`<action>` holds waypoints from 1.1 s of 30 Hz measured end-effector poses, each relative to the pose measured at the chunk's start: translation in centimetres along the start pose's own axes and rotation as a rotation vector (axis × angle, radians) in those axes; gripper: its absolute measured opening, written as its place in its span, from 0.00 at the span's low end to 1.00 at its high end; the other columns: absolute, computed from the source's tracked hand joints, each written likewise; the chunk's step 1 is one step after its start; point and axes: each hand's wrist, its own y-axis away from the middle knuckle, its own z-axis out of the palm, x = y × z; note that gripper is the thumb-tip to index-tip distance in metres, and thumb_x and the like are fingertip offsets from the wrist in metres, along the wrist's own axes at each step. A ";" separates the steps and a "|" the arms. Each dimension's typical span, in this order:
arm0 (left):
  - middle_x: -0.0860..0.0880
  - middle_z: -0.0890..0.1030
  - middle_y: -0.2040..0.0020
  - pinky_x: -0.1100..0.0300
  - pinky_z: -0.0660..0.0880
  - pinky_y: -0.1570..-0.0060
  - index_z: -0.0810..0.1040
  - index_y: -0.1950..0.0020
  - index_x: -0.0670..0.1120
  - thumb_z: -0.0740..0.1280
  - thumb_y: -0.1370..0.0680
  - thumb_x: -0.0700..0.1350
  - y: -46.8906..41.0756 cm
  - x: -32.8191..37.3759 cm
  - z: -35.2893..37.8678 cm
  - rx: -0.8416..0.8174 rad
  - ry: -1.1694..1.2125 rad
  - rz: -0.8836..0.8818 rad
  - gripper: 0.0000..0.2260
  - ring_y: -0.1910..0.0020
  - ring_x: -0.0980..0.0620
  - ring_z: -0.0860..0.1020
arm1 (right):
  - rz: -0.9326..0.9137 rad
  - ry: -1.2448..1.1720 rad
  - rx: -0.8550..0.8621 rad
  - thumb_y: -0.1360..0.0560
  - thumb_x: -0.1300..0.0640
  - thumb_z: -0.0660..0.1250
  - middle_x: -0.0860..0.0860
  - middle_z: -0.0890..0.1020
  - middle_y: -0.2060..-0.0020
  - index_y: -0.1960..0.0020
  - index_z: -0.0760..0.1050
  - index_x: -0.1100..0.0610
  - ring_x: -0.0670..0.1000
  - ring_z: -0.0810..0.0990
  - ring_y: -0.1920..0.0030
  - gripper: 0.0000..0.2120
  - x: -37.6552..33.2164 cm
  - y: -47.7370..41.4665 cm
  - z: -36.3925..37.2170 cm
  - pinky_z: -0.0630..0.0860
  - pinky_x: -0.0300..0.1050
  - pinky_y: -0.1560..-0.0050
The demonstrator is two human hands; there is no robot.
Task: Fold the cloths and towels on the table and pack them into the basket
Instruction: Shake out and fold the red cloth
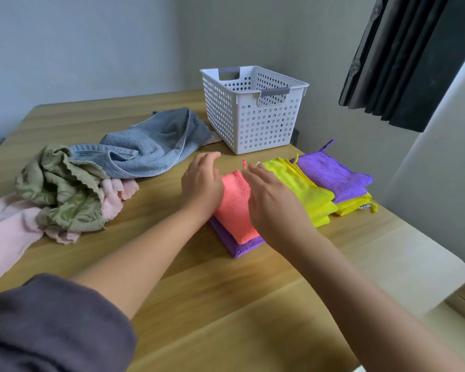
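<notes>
A folded coral cloth [235,208] lies on a folded purple cloth [242,247] at the table's middle. My left hand [202,183] rests flat on its left side and my right hand [271,202] lies flat over its right side, fingers straight. To the right sit a folded yellow cloth [306,189] and a purple cloth [333,175] stacked on another yellow one [355,205]. Unfolded at the left are a blue towel [151,149], a green cloth [62,191] and a pink cloth [8,232]. The white perforated basket [253,122] stands behind, looking empty.
The wooden table [226,304] reaches to the wall at the back. A dark curtain [397,60] hangs at the upper right. A pale padded seat [403,264] stands beside the table's right edge.
</notes>
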 end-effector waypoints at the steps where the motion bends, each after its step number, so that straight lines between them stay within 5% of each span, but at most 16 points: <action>1: 0.45 0.71 0.33 0.53 0.62 0.33 0.71 0.33 0.42 0.55 0.23 0.34 0.4 -0.5 -0.4 -0.024 -0.034 -0.001 0.19 0.32 0.47 0.68 | -0.012 -0.022 -0.123 0.24 0.67 0.53 0.62 0.67 0.31 0.34 0.69 0.65 0.60 0.61 0.27 0.19 -0.3 -0.5 0.3 0.56 0.47 0.28; 6: 0.48 0.61 0.25 0.51 0.53 0.27 0.63 0.26 0.44 0.54 0.21 0.38 3.3 -3.4 -2.6 -0.185 -0.248 -0.067 0.21 0.26 0.50 0.57 | 0.026 0.092 -0.443 0.18 0.45 0.44 0.58 0.50 0.23 0.23 0.50 0.53 0.57 0.45 0.23 0.26 -0.4 0.5 3.6 0.44 0.51 0.25; 14: 0.49 0.62 0.26 0.49 0.48 0.26 0.66 0.28 0.46 0.58 0.22 0.40 7.0 -6.9 -8.7 -0.174 -0.429 0.010 0.21 0.26 0.50 0.56 | 0.037 0.167 -0.541 0.18 0.44 0.44 0.56 0.48 0.23 0.23 0.48 0.50 0.57 0.44 0.23 0.25 -1.1 0.1 2.5 0.43 0.51 0.26; 18: 0.45 0.75 0.36 0.46 0.58 0.29 0.79 0.43 0.44 0.67 0.30 0.36 8.5 -9.0 -12.4 -0.040 -0.494 0.157 0.16 0.34 0.50 0.64 | 0.004 0.244 -0.489 0.18 0.46 0.47 0.58 0.49 0.23 0.24 0.50 0.51 0.58 0.44 0.24 0.25 -2.5 -0.8 1.6 0.43 0.53 0.26; 22: 0.47 0.79 0.43 0.46 0.56 0.29 0.80 0.52 0.45 0.70 0.35 0.32 9.5 -11.0 -14.8 -0.016 -0.495 0.221 0.14 0.37 0.51 0.69 | -0.060 0.150 -0.401 0.19 0.49 0.53 0.57 0.49 0.23 0.24 0.52 0.53 0.57 0.44 0.23 0.25 -6.4 -1.3 1.8 0.43 0.50 0.26; 28: 0.41 0.73 0.35 0.38 0.66 0.37 0.81 0.48 0.45 0.72 0.36 0.34 9.9 -12.6 -16.9 -0.012 -0.557 0.077 0.18 0.33 0.39 0.67 | -0.134 -0.012 -0.442 0.20 0.52 0.56 0.55 0.52 0.23 0.25 0.56 0.55 0.55 0.48 0.23 0.25 -12.1 -1.7 5.7 0.46 0.51 0.26; 33: 0.41 0.64 0.28 0.41 0.63 0.34 0.74 0.37 0.50 0.68 0.31 0.39 9.6 -14.1 -16.8 -0.056 -0.548 -0.120 0.22 0.31 0.36 0.63 | -0.094 -0.169 -0.393 0.22 0.56 0.57 0.52 0.63 0.27 0.26 0.59 0.52 0.53 0.58 0.26 0.25 -15.5 -2.5 10.0 0.54 0.49 0.28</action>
